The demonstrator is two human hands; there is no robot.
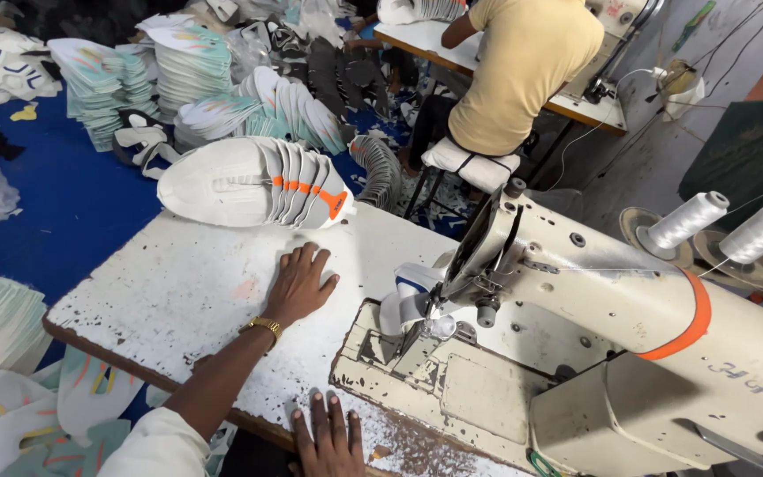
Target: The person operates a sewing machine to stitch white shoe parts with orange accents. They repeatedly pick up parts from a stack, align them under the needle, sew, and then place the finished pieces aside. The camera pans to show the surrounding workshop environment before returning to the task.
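Head view shows our left hand flat and empty on the table near the stack of shoe pieces, right hand open, empty; we should lift the top piece only.

Two hands lie flat on the worn white table — the left hand, wearing one gold watch, and the right hand nearer the table's front edge. Just right of both stands one cream sewing machine with one orange band round its arm. Beyond it, farther right, two white thread spools stand side by side. Just past the left fingertips lies one fanned stack of white shoe uppers with orange marks. Farther off sits one person in a yellow shirt — on one padded stool.
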